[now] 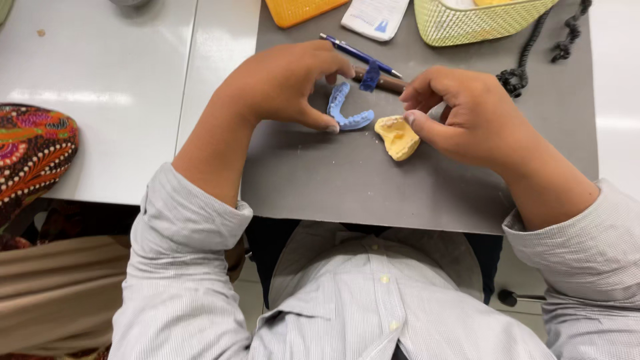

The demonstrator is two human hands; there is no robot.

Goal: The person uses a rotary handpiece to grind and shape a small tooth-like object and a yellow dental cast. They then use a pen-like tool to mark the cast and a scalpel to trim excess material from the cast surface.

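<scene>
A blue horseshoe-shaped dental arch piece [347,110] lies on a grey mat [347,180]. My left hand [283,83] curls over it, thumb tip pressing its near end; a small blue bit [370,77] sits by the fingertips. Beside it lies a yellow dental cast [397,137]. My right hand [460,113] hovers over the cast, thumb touching its right edge, fingers bent and apart. A blue pen [357,55] and a brown tool handle [381,81] lie just beyond the hands.
At the mat's far edge stand an orange tray [300,10], a white paper packet [375,17] and a pale green mesh basket [477,23]. A black twisted cord [527,57] runs down the right. A patterned fabric item [30,150] lies at left on the white table [100,80].
</scene>
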